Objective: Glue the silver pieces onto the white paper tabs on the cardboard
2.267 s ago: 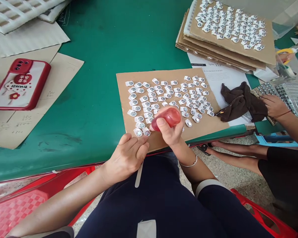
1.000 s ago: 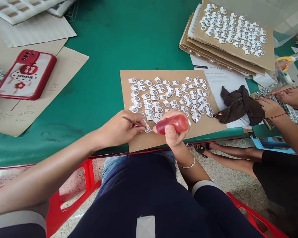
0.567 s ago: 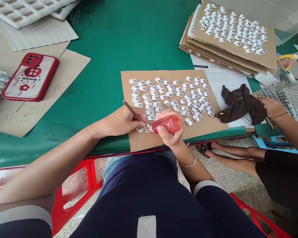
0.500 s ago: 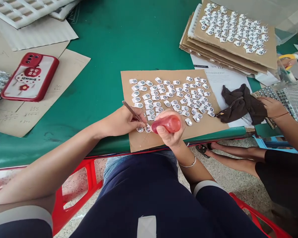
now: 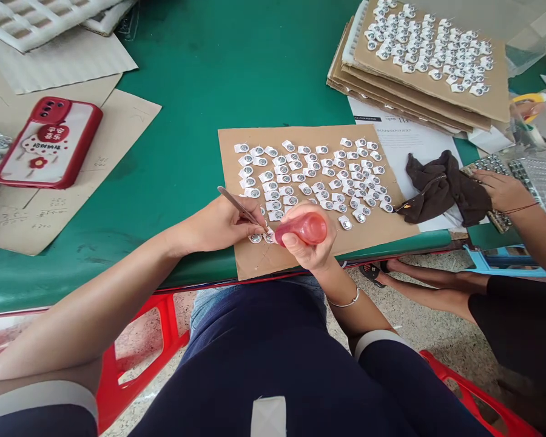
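Observation:
A brown cardboard sheet (image 5: 282,261) lies at the table's front edge, bearing several rows of small white tags with round dark-patterned pieces. My left hand (image 5: 236,223) is closed around thin metal tweezers (image 5: 236,203), their tip down by the pieces at the sheet's lower left. In my right hand (image 5: 316,246) is a red squeeze bottle (image 5: 307,229), its narrow end pointing left. Bottle end and tweezers tip meet closely over one small piece (image 5: 269,237); whether they touch it cannot be made out.
Left are a red-cased phone (image 5: 50,142) on brown paper and white trays (image 5: 36,24). Back right stands a cardboard stack (image 5: 404,109) with more tagged pieces. At right, another person's hand (image 5: 503,188) touches a dark cloth (image 5: 441,188); scissors (image 5: 528,100) lie beyond.
The view has shifted slightly, so the phone and papers appear a little further left. Both my hands keep their hold, with hardly any movement.

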Motion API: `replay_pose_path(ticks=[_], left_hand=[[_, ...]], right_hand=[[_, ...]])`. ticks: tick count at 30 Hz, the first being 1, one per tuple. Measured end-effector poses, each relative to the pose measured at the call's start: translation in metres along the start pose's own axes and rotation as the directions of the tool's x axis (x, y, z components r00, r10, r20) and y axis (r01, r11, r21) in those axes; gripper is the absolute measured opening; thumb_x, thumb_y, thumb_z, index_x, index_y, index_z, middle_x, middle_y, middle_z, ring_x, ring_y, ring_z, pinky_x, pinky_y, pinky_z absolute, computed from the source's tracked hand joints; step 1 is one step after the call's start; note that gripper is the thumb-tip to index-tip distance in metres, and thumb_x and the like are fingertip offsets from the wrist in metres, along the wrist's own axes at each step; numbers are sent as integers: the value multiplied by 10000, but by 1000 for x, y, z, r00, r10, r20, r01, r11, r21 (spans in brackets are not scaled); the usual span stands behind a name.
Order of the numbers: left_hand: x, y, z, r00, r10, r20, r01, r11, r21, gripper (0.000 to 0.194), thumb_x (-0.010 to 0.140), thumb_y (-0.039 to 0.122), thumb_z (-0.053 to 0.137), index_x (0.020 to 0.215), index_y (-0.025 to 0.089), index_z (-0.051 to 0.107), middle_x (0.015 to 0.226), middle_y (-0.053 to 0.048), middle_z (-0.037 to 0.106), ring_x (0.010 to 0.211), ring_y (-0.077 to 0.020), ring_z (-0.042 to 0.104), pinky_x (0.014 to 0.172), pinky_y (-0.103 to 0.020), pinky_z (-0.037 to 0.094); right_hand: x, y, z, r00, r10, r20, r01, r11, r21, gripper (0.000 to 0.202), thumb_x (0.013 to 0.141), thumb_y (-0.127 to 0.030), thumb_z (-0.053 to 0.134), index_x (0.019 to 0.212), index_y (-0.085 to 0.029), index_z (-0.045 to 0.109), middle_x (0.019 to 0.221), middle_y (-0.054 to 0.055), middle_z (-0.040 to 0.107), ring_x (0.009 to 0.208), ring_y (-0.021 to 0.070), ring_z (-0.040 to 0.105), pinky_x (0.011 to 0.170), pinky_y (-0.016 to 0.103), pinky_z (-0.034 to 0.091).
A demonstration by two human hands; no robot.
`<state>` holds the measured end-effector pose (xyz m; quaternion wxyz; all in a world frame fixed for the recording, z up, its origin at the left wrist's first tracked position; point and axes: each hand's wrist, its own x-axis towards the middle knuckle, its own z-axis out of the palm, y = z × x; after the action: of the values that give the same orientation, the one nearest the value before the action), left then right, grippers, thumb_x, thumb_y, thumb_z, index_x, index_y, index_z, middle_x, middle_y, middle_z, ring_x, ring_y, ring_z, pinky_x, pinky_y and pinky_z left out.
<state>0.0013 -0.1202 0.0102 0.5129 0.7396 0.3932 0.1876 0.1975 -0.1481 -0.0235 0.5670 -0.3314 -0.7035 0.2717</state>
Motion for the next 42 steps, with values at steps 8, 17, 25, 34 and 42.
replay_pose_path(ticks=[8, 17, 25, 34, 42], left_hand=[[1, 2, 0, 1000, -2, -10, 1, 1000, -4, 84, 764, 222, 631, 798, 146, 640, 742, -14, 679, 680, -134, 624, 588, -216, 506], [2, 0, 1, 1000, 22, -22, -22, 1000, -11, 87, 765, 226, 635, 800, 147, 649, 732, -14, 683, 681, -143, 639, 590, -215, 523], [1, -1, 0, 1000, 5, 6, -5, 1000, -7, 77, 769, 212, 627, 820, 157, 645, 758, -11, 682, 708, -138, 639, 618, -214, 521], [0, -4, -1, 999, 33, 5, -33, 999, -11, 94, 782, 230, 630, 823, 148, 646, 775, -36, 687, 714, -149, 635, 614, -234, 509], [1, -5, 0, 999, 37, 1, -37, 999, -6, 89, 778, 230, 641, 831, 160, 650, 772, -21, 686, 708, -143, 640, 604, -222, 510]], right_hand=[[1, -2, -2, 999, 32, 20, -31, 999, -36, 237, 760, -401, 639, 886, -228, 538, 748, 12, 598, 681, 169, 596, 614, 370, 539], [0, -3, -4, 999, 41, 12, -41, 998, -39, 234, 767, -415, 628, 881, -233, 533, 720, 10, 596, 657, 174, 597, 594, 374, 538], [1, -3, -3, 999, 40, -8, -40, 999, -25, 227, 762, -398, 633, 871, -226, 534, 718, 13, 599, 652, 177, 596, 589, 375, 532], [-3, -1, -3, 996, 87, 3, -87, 995, -59, 215, 782, -437, 596, 871, -260, 511, 728, 13, 589, 656, 193, 603, 603, 408, 548], [-1, -3, -5, 997, 69, -25, -70, 996, -57, 184, 770, -396, 627, 845, -254, 537, 703, 12, 588, 654, 194, 601, 582, 389, 537]])
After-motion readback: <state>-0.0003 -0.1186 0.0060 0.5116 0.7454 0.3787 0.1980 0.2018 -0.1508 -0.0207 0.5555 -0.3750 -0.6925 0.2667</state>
